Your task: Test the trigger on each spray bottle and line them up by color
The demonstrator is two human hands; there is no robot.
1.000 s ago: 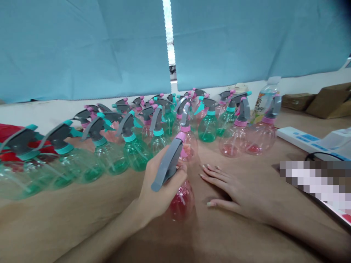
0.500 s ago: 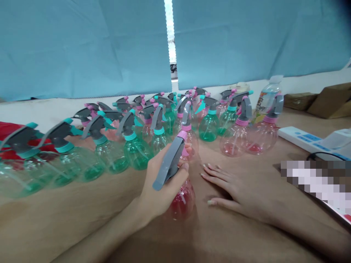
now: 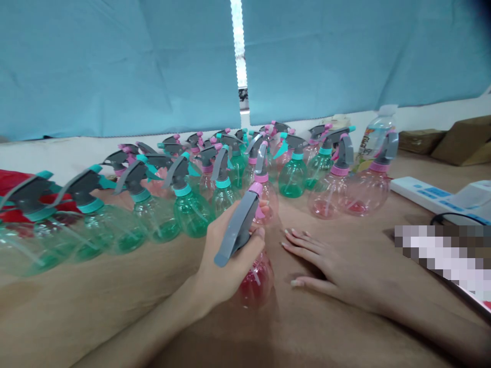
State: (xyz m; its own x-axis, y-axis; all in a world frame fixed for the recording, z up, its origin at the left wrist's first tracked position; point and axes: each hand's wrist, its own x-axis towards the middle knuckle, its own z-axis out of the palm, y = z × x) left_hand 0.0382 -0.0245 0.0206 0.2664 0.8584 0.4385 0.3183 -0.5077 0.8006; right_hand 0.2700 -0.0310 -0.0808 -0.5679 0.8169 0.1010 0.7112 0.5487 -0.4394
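My left hand (image 3: 226,260) is wrapped round the neck of a pink spray bottle (image 3: 256,283) with a grey and pink spray head, upright on the brown table (image 3: 115,301). My right hand (image 3: 322,260) lies flat on the table to the right of that bottle, its fingers spread and holding nothing. Just behind the held bottle is another pink spray bottle (image 3: 268,197). A green spray bottle (image 3: 192,212) stands left of my left hand, in a row of several green ones. Two pink bottles, one of them this bottle (image 3: 328,197), stand beyond my right hand.
More green and pink spray bottles crowd the back of the table. At the right are a clear drink bottle (image 3: 378,135), a white power strip (image 3: 422,194), a cardboard box (image 3: 464,140) and a pixelated object. Red material (image 3: 15,186) lies at the far left.
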